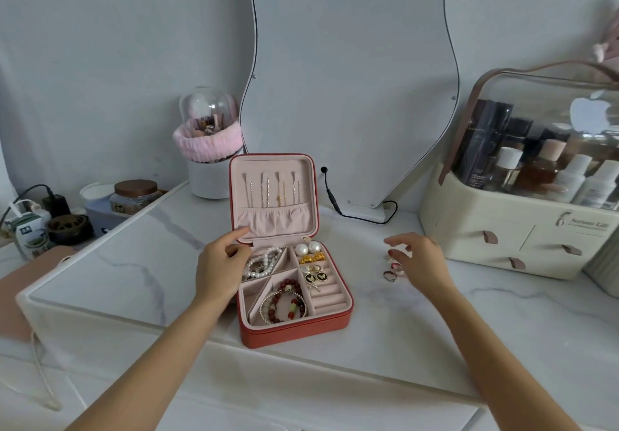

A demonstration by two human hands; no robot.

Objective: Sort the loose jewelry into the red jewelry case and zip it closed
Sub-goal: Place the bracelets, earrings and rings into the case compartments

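On marble tabletop (pixel 385 323), red jewelry case (pixel 294 326) open, mostly filled. Left hand (pixel 219 271) steadies case's left edge, fingers loosely curled. Right hand (pixel 420 263) hovers over loose rings (pixel 392 271) to right, fingers spread, seemingly grasping nothing. Next: pinch rings, slot into ring rolls.

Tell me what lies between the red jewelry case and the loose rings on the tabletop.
Nothing: in the head view, bare marble tabletop runs from the red jewelry case to the loose rings.

Marble tabletop (pixel 385 323): open red case (pixel 294 330), loose rings (pixel 392 271), mirror (pixel 348 79), organizer (pixel 502 229).
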